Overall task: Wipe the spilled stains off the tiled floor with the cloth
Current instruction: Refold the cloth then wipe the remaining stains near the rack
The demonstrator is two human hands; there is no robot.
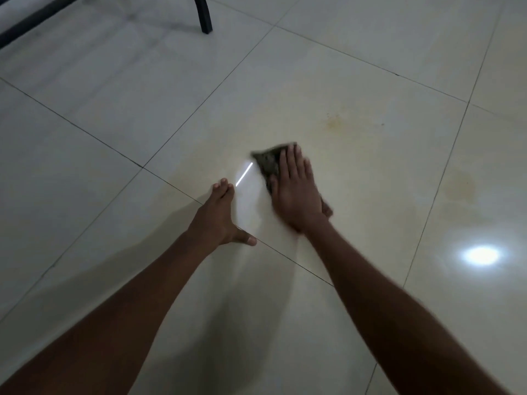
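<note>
Setting: glossy pale tiled floor crossed by dark grout lines, reflecting a bright light spot at right. Right hand is lying flat with fingers straight, pressing down on a dark cloth, which is showing blurred past the fingertips and beside the wrist. Left hand is bracing on the floor just beside it, fingers extended, thumb splayed, holding nothing. A yellowish stain is lying beyond the cloth; a fainter stain patch is sitting well right. A black furniture leg is standing far back.
</note>
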